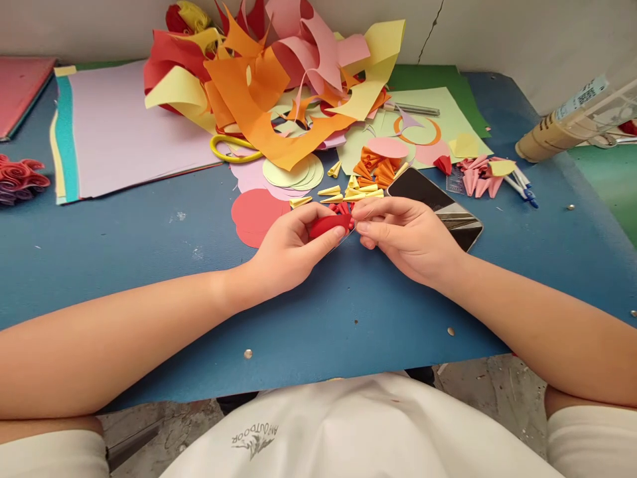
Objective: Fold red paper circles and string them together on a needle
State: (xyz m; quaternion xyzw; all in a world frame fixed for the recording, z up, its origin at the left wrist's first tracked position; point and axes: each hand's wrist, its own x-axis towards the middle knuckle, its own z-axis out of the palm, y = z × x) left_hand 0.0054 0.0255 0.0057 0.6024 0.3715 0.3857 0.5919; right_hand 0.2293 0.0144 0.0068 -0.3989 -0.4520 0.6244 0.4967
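Observation:
My left hand (286, 255) is closed around a folded piece of red paper (326, 227), its thumb pressed along the front. At the paper's right end, the fingertips of my right hand (415, 239) are pinched together. A thin pale line, perhaps a clear strip, runs down between the two hands; I cannot make out what the right fingers hold. Just behind them lie small red paper cones (343, 208), yellow paper cones (365, 191) and orange folded pieces (381, 169). Red paper circles (259, 219) are left of my left hand. Partly behind my right hand is a phone (423, 189).
Cut paper scraps (279, 119) heap up at the back against the wall, with yellow-handled scissors (236, 158) below. Lilac sheets (139, 133) lie left. Pink paper cones (480, 179), pens (522, 186) and a tilted plastic cup (552, 129) are at right.

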